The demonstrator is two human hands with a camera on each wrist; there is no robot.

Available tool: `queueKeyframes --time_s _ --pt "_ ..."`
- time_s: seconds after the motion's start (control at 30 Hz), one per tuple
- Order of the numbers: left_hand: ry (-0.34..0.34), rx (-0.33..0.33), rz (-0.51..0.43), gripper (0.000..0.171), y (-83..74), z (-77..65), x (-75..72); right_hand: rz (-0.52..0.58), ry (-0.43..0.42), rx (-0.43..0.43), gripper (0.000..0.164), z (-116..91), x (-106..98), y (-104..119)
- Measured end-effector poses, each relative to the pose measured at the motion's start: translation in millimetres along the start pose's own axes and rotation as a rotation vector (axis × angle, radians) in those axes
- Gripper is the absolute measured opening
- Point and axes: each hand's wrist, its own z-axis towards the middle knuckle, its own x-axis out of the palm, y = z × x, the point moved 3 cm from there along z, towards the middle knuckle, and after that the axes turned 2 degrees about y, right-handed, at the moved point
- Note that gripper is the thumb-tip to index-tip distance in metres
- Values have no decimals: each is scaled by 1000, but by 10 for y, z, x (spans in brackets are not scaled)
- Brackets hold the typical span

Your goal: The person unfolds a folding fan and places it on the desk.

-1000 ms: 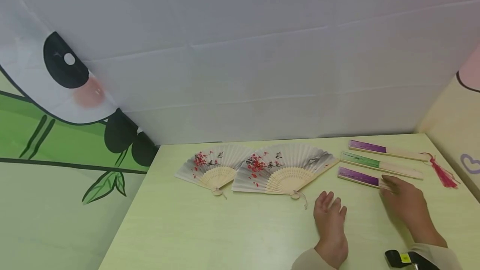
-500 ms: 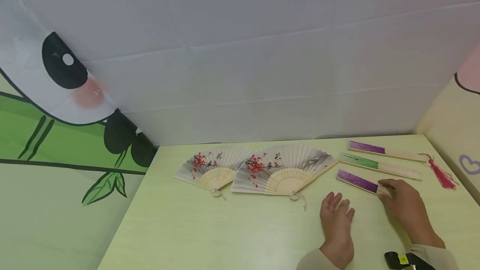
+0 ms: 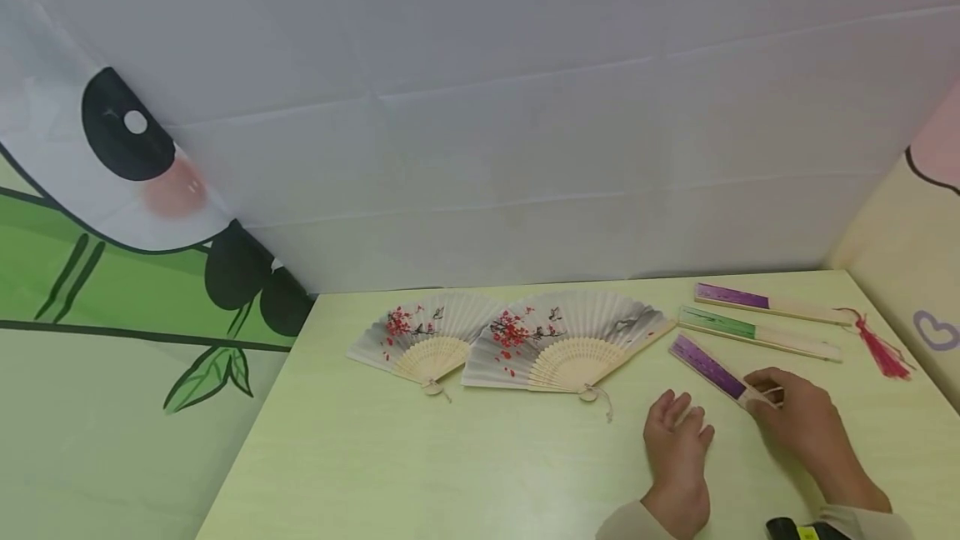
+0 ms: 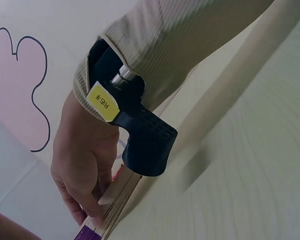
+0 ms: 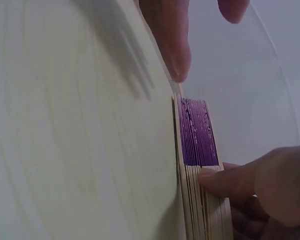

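A folded purple hand fan (image 3: 708,367) with pale wooden ribs lies slanted on the table in the head view. My right hand (image 3: 798,419) pinches its ribbed end between thumb and fingers. In the right wrist view the thumb (image 5: 230,181) presses the ribs just below the purple pleats of the fan (image 5: 199,132). My left hand (image 3: 678,457) is held to the left of the fan, palm turned sideways, fingers loosely extended, holding nothing. The left wrist view shows the right hand (image 4: 87,165) gripping the fan's pale ribs (image 4: 121,195) close over the tabletop.
Behind the right hand lie a folded green fan (image 3: 720,322) and another folded purple fan (image 3: 735,297) with a red tassel (image 3: 885,348). To the left, two spread fans with red blossoms, a larger one (image 3: 577,357) and a smaller one (image 3: 435,352), overlap on the table (image 3: 360,473).
My right hand has drawn the ribbed end of the purple fan toward me, so the fan slants more steeply. The left hand has shifted slightly right, nearer to it.
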Motion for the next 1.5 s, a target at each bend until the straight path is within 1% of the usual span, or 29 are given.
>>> queueKeyframes --time_s 0.1,0.17,0.43,0.57,0.73,0.93,1.07,1.27,1.33,1.4,1.5 --pt "12 -1 15 40 -2 -10 -15 21 34 29 26 -10 23 58" --pt "25 3 21 40 -4 -18 -26 37 38 40 27 -27 36 126" --pt "50 -4 35 42 -59 30 -94 91 -1 14 32 -102 35 415" --pt "89 16 41 41 -108 57 -120 125 -19 -6 34 -127 36 523" --pt "137 52 44 33 -146 71 -139 168 2 -12 36 -164 71 652" --pt "178 55 90 16 -156 96 -198 225 50 -1 38 -201 125 770" --pt "188 42 98 13 -166 119 -254 248 59 -5 37 -215 166 823" --pt "180 38 95 11 -191 140 -333 266 57 -49 29 -235 229 877" --pt "171 31 96 10 -196 141 -356 282 72 -38 29 -235 247 882" --pt "166 22 99 10 -201 141 -378 320 100 -5 30 -231 262 881" --pt "156 9 90 10 -213 141 -405 403 148 78 35 -227 283 855"
